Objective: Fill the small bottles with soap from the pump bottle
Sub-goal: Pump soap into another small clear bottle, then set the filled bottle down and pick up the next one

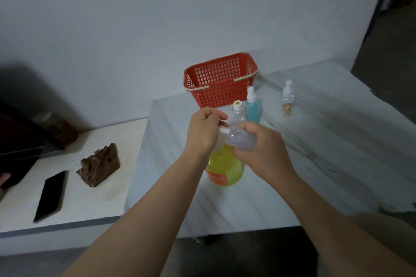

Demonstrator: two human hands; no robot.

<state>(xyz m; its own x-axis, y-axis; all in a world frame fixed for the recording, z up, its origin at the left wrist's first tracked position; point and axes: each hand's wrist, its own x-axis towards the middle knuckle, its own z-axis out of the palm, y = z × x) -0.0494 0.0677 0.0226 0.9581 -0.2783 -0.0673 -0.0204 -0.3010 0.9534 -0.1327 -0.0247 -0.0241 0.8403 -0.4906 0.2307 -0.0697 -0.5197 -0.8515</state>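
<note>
A yellow pump bottle (225, 167) with an orange label stands on the marble table (315, 153); its pump head is hidden under my hands. My right hand (262, 146) grips a small clear bottle (239, 139), tilted with its neck pointing left. My left hand (206, 130) is curled at that neck, fingers pinched above it; what it pinches is hidden. Behind stand a clear bottle with a yellow-ringed cap (237, 113), a blue spray bottle (252, 105) and a clear spray bottle with a bear picture (287, 99).
A red plastic basket (221, 80) sits at the table's back edge against the wall. On a lower white surface (101, 198) to the left lie a black phone (51, 195) and a brown carved object (100, 167). A dark object sits far left.
</note>
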